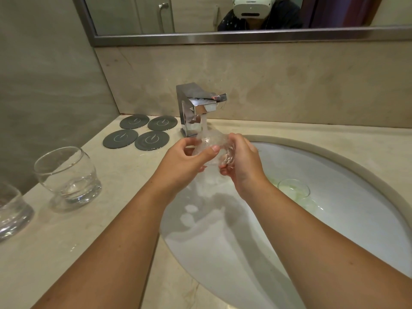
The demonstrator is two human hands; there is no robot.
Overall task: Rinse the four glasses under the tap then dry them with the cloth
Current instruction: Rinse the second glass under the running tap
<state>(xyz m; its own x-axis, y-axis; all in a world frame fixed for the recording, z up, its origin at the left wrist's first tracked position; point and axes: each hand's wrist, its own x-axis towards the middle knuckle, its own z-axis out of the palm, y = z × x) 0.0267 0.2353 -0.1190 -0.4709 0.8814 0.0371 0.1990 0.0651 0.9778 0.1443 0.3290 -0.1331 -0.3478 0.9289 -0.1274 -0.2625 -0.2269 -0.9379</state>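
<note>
Glass (208, 143) held in the stream of the running tap (198, 105), above the sink (334, 219).
Clasped from both sides: left hand (182, 159) curled round the wall, thumb across the front; right hand (243, 163) wrapped round the other end. Judged rigid, brittle, wet-slick and bottom-heavy; best taken round the bulging wall, not the thin rim. Second glass (66, 175) upright on the counter (100, 230), third glass (294, 189) in the basin.

Four glasses (209, 146) (69, 175) (11, 210) (294, 189), four dark round coasters (134, 121) (162, 123) (120, 138) (152, 140), two hands (180, 161) (243, 166), one tap (191, 108), one sink (334, 219), one mirror (223, 37)
</note>
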